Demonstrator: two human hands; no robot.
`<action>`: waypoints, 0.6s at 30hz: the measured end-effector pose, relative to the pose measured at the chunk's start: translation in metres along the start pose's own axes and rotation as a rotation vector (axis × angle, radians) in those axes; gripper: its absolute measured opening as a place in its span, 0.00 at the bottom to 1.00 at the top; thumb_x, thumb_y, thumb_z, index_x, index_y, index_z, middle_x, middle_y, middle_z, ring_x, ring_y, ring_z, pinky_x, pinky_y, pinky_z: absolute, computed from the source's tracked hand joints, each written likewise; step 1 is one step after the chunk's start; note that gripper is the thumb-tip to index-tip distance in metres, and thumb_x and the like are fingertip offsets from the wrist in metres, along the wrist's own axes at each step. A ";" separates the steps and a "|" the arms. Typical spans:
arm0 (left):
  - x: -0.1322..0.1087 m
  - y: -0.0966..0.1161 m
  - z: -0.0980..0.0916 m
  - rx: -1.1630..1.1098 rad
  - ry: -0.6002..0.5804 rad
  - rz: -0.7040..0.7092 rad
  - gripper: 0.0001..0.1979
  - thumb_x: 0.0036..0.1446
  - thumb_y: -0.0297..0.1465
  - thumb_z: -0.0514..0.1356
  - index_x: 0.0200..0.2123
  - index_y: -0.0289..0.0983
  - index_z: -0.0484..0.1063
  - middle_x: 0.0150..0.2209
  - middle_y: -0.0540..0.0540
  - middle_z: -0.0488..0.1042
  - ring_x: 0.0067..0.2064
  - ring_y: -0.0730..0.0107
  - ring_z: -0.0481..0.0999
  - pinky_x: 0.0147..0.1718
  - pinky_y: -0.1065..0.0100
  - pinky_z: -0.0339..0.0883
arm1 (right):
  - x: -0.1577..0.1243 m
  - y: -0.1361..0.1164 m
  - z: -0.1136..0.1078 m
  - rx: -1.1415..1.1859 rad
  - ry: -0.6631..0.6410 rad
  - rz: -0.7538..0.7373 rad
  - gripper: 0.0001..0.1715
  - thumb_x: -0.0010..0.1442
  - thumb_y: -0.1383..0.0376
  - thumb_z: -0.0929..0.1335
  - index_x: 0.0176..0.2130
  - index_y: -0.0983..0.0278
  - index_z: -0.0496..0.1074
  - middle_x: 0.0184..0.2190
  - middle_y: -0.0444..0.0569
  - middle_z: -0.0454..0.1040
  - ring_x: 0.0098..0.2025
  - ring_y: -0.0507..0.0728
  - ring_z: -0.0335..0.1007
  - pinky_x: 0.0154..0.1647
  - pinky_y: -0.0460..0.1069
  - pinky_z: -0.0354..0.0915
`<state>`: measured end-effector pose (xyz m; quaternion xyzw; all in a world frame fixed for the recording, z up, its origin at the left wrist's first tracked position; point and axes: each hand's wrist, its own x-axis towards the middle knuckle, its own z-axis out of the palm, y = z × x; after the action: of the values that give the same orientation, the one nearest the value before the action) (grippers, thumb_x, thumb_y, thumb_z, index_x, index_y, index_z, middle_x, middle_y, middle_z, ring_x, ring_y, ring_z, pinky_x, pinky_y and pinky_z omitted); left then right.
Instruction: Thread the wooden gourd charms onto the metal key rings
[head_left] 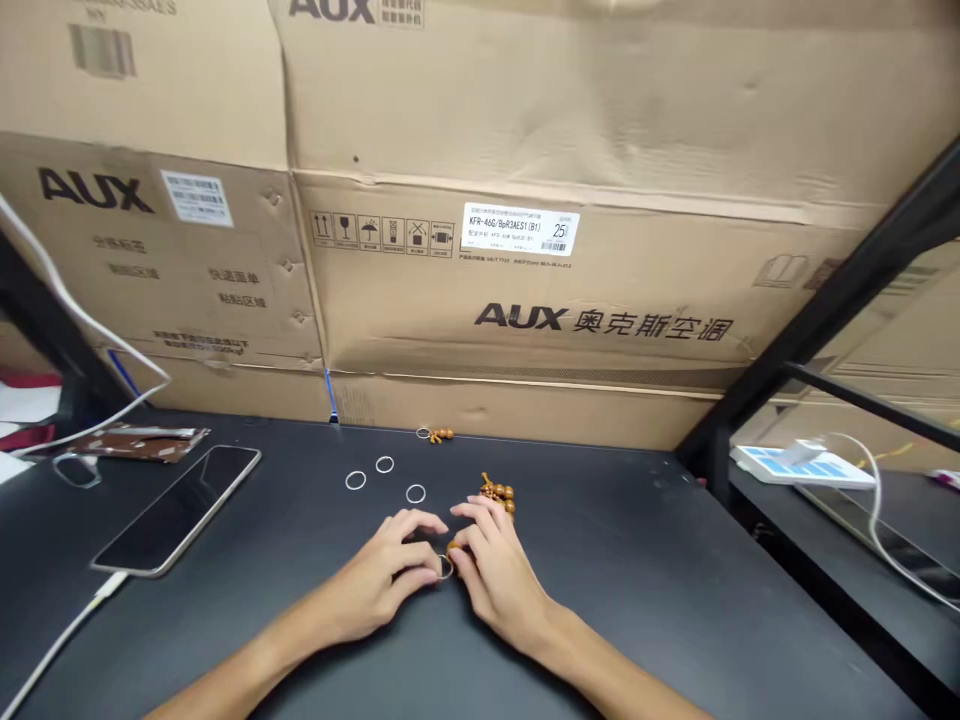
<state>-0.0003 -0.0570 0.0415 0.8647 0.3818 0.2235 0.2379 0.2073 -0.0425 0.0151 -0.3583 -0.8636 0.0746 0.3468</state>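
Two hands close around one small metal ring [445,567] in the middle of the black table [600,610]. My left hand [382,582] and right hand [495,572] are curled in and pressed together at the fingertips, though I can't tell which fingers actually pinch the ring. A wooden bead [453,547] sits just above it. The bead strand [498,492] lies just ahead of my right hand, nearer it than my left. Three loose rings [385,464] lie ahead of my left hand, and a phone [176,510] lies toward the table's left edge.
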 end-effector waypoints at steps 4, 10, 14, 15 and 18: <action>-0.001 0.004 0.003 0.047 0.001 0.012 0.07 0.62 0.31 0.55 0.32 0.39 0.70 0.52 0.45 0.66 0.53 0.62 0.65 0.54 0.57 0.58 | -0.001 -0.002 0.001 0.037 0.015 -0.006 0.07 0.62 0.71 0.60 0.36 0.63 0.67 0.49 0.55 0.66 0.58 0.64 0.54 0.54 0.64 0.62; -0.005 0.010 0.010 0.152 0.118 0.079 0.11 0.64 0.28 0.51 0.34 0.38 0.72 0.50 0.44 0.68 0.49 0.63 0.67 0.49 0.59 0.63 | -0.003 -0.001 0.004 0.027 0.017 -0.047 0.07 0.62 0.71 0.61 0.37 0.64 0.67 0.49 0.55 0.67 0.59 0.64 0.53 0.56 0.64 0.61; -0.007 0.014 0.005 0.188 0.062 0.182 0.10 0.64 0.29 0.52 0.33 0.40 0.73 0.52 0.44 0.67 0.51 0.62 0.66 0.50 0.59 0.62 | 0.000 0.005 0.000 -0.037 0.040 -0.026 0.07 0.62 0.71 0.61 0.36 0.64 0.68 0.48 0.56 0.68 0.58 0.64 0.55 0.54 0.64 0.61; -0.006 0.013 0.003 0.214 0.063 0.197 0.10 0.63 0.29 0.53 0.33 0.40 0.73 0.52 0.44 0.67 0.51 0.61 0.66 0.50 0.58 0.62 | 0.001 0.007 -0.002 -0.061 0.055 -0.016 0.07 0.62 0.70 0.61 0.36 0.64 0.68 0.48 0.55 0.68 0.57 0.63 0.55 0.55 0.64 0.61; -0.003 0.003 -0.001 0.326 0.140 0.156 0.11 0.64 0.30 0.51 0.32 0.39 0.72 0.53 0.43 0.66 0.53 0.58 0.65 0.51 0.55 0.60 | 0.004 0.013 -0.007 -0.158 0.088 -0.014 0.08 0.62 0.70 0.61 0.34 0.64 0.69 0.48 0.56 0.67 0.57 0.63 0.54 0.55 0.62 0.60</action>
<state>-0.0008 -0.0610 0.0431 0.9011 0.3604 0.2361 0.0492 0.2172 -0.0309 0.0173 -0.3815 -0.8532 -0.0120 0.3556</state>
